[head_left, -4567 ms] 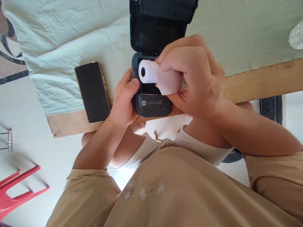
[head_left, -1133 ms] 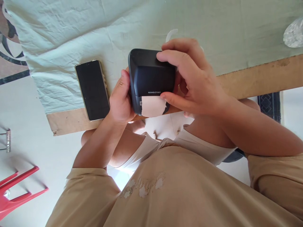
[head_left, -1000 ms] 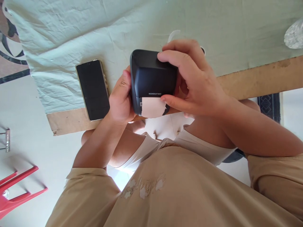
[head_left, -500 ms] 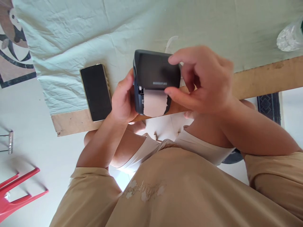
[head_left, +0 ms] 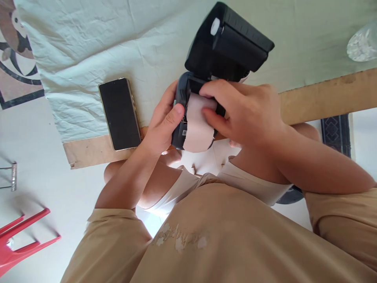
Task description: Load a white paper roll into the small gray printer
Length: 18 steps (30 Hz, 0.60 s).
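A black label printer is held above the table's front edge, its lid swung up and back. My left hand wraps round its left side, thumb on the rim. Inside lies a paper roll, its pale loose end hanging over the front. My right hand reaches into the printer, with thumb and forefinger closed on the paper roll. The hand hides the printer's right side. To the left rests a phone with a dark screen.
A pale green cloth covers the table, with a bare wooden edge along its front. A clear plastic bottle is at the far right. A red plastic stool stands on the floor at lower left.
The printer's lid has gone from lowered to raised, exposing the paper roll. My right hand has moved from the lid down to the roll. The printer has shifted slightly right.
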Available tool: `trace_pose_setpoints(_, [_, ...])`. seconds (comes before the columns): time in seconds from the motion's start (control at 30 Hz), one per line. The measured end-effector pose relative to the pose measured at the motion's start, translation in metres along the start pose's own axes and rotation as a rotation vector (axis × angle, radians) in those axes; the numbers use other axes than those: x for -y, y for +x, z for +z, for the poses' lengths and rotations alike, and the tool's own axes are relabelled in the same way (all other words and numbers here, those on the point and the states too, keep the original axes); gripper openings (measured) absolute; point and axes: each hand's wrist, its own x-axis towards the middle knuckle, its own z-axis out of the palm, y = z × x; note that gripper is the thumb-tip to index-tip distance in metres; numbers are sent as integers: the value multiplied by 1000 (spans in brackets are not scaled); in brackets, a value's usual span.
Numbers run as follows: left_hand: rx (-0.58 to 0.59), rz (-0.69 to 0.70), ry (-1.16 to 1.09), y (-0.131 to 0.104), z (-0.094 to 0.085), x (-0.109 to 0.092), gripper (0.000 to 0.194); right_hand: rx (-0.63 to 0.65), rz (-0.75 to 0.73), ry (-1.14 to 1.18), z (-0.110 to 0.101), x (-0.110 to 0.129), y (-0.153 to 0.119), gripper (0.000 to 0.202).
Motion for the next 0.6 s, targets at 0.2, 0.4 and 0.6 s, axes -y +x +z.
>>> trace_pose_setpoints(0.2, [93,178,-12,1,-1,10,50,177,36,40,-5,4,3,46])
trace_pose_setpoints(0.4, [48,104,5,-1,0,6,49,114,35,317,-11,0,-1,36])
trace_pose_setpoints(0.6, [-64,96,-75,0,6,6,53,-129,113,761,-25,-48,-3,58])
